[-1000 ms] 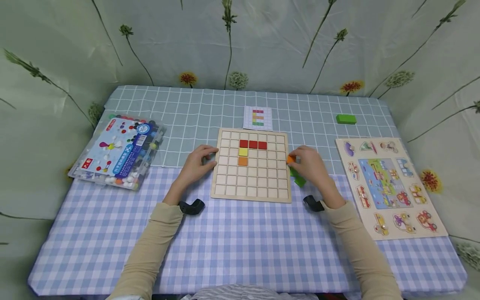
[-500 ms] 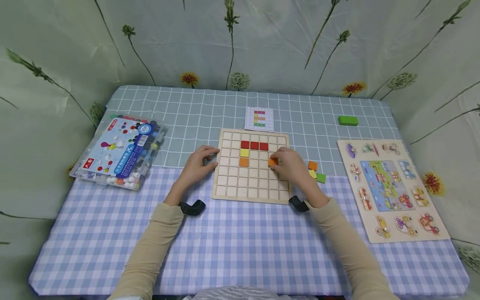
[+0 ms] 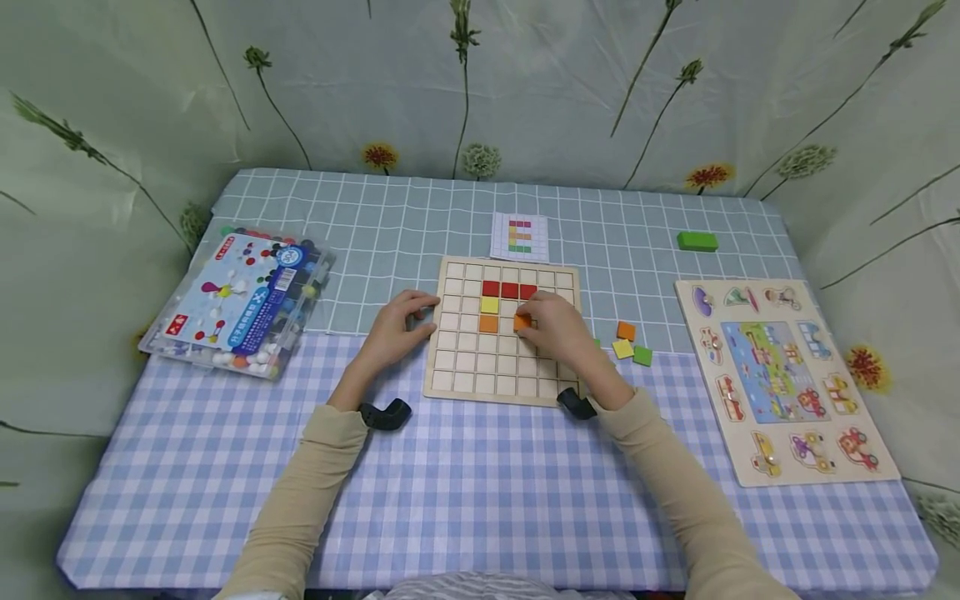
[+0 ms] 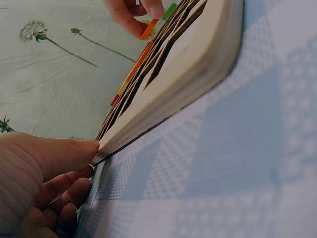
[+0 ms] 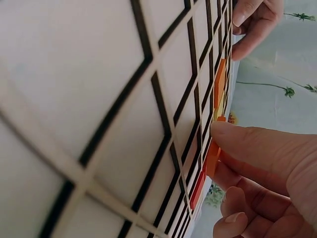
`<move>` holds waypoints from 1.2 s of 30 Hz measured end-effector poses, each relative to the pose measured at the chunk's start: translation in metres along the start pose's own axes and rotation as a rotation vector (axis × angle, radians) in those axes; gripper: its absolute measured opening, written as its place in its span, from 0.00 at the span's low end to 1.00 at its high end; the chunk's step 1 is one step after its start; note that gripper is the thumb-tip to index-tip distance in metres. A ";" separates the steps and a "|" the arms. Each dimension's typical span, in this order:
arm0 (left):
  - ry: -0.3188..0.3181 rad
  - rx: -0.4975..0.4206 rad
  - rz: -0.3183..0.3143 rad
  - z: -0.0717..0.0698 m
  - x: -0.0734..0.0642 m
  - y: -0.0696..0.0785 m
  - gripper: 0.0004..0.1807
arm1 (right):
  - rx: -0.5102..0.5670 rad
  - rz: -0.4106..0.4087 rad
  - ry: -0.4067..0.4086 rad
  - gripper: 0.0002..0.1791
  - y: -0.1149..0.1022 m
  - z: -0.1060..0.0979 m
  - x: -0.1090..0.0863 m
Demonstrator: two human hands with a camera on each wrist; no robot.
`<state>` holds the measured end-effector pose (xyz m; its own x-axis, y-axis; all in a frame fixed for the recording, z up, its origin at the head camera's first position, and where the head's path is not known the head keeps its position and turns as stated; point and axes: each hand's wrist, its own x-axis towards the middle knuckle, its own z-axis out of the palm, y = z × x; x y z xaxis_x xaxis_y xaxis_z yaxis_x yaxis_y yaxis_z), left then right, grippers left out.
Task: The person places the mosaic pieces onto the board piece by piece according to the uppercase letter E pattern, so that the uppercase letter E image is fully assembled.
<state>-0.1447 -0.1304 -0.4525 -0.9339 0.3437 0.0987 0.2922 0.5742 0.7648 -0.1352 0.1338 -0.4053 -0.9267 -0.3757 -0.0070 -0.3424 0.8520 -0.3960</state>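
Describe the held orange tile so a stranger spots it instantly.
Find the wooden grid board on the table. Over it, the right hand pinches this orange tile. Unlike the second orange tile on the board and the loose orange tile, it is held.

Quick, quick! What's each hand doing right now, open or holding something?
Left hand: open, touching the wooden grid board's left edge.
Right hand: closed, pinching an orange square tile.

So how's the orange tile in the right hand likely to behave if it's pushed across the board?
The orange tile looks stiff: its edges show straight where the right hand pinches it. Being small and thin, it's probably light. Its flat shape shouldn't roll, but the gridded wooden board is ridged and might catch it.
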 end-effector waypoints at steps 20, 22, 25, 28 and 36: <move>0.004 0.009 0.008 0.001 0.002 0.002 0.21 | -0.006 -0.016 -0.057 0.14 -0.007 0.008 0.008; 0.003 0.007 0.005 0.001 0.002 0.002 0.21 | -0.008 -0.030 -0.054 0.14 -0.007 0.009 0.009; 0.001 0.005 0.000 0.001 0.002 0.002 0.21 | -0.008 -0.036 -0.053 0.14 -0.008 0.009 0.009; -0.001 0.003 -0.004 0.001 0.001 0.002 0.22 | -0.016 -0.035 -0.056 0.13 -0.009 0.007 0.009; 0.000 0.006 -0.006 -0.001 0.000 0.001 0.22 | -0.009 -0.005 -0.005 0.13 0.000 0.000 0.001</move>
<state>-0.1448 -0.1305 -0.4511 -0.9357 0.3400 0.0939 0.2876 0.5812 0.7613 -0.1359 0.1338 -0.4057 -0.9243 -0.3815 -0.0100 -0.3481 0.8535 -0.3878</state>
